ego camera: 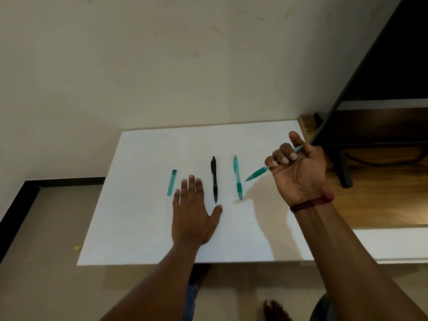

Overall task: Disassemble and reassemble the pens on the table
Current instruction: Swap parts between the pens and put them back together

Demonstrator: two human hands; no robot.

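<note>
A white table [143, 205] stands against a plain cream wall [139, 66] that shows a few faint scuffs, with a dark skirting strip [20, 200] running along the grey floor [41, 286] to the left. To the right, dark furniture [382, 89] rises over a wooden surface [375, 200], and its upper part runs out of the picture. The left hand [192, 214] lies flat and open on the table, palm down with fingers spread, holding nothing; its thumb tip sits just below the tip of a black pen [214, 179] that lies lengthwise on the table, pointing toward the person. Left of the fingers rests a short teal piece [171, 182], flat and apart from the hand; whether it is a cap or a barrel section is hard to tell. Right of the black pen, well clear of it, lies a teal pen [237, 177], roughly parallel. The right hand [298, 167] is raised with palm toward the camera and fingers curled around a second teal pen [261, 171], whose tip slants down toward the table while its rear end pokes out behind the fist; the middle of it is hidden by the fingers. A red thread band [312, 201] circles that wrist. A small yellowish scrap [78, 247] sits on the floor by the table's left corner. Toes [275, 309] show at the bottom edge. Faint marks on the lying teal pen are too small to read
</note>
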